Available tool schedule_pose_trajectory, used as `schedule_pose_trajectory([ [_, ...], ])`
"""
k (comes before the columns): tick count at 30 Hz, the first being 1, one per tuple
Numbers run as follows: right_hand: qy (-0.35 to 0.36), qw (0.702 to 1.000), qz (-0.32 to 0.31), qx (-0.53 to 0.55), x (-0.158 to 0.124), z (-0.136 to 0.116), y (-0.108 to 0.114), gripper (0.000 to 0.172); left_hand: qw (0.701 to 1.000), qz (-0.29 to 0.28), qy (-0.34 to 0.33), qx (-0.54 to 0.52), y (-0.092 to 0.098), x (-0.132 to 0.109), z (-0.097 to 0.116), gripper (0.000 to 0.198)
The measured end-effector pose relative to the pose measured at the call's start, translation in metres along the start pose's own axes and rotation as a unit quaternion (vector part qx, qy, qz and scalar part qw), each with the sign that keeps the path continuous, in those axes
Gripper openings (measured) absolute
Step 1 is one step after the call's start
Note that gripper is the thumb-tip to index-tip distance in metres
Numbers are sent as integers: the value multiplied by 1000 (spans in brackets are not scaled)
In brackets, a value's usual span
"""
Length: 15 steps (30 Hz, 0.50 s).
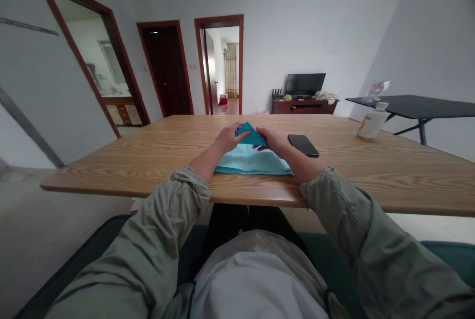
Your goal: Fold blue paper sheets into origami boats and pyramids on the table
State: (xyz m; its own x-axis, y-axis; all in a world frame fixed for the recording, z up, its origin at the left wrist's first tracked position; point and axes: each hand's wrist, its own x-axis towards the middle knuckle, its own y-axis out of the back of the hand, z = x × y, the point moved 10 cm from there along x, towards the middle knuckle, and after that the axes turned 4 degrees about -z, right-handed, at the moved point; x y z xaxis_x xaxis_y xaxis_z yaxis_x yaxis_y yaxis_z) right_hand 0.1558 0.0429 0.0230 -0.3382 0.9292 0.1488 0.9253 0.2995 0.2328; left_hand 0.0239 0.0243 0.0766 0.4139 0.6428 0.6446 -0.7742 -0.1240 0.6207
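Both my hands hold a small folded piece of blue paper (249,134), shaped like a triangle with its point up. My left hand (230,137) pinches its left side between thumb and fingers. On the right side, my right hand (272,140) grips the lower corner, with some fingertips showing beneath the paper. Under the hands lies a larger light-blue sheet (254,160), flat on the wooden table (178,156) and creased, with layered front edges. Part of this sheet is hidden by my hands and right forearm.
A dark phone (303,145) lies just right of my right forearm. Farther right stands a translucent white bottle (373,122). Beyond the table are a black folding table (426,106) and a low cabinet (308,107) with a television (305,84). The wooden table's near edge runs close to my body.
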Motion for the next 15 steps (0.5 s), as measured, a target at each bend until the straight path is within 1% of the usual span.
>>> schedule_pose_trajectory([
  [5,35,999,-3,-41,5,3,-4,31,999,-27,-10,-44,-9,1,-2,40],
  [8,50,998,-11,-42,8,5,-8,31,998,-41,6,-45,-13,1,-5,43],
  [11,58,997,-16,-45,7,1,-12,31,998,-31,29,-44,-12,2,-9,47],
  [13,61,997,0,-48,6,-2,-10,30,995,-27,52,-86,-13,2,-15,49],
  [15,67,996,21,-49,4,-5,-6,29,983,-40,90,-157,-19,2,-24,49],
])
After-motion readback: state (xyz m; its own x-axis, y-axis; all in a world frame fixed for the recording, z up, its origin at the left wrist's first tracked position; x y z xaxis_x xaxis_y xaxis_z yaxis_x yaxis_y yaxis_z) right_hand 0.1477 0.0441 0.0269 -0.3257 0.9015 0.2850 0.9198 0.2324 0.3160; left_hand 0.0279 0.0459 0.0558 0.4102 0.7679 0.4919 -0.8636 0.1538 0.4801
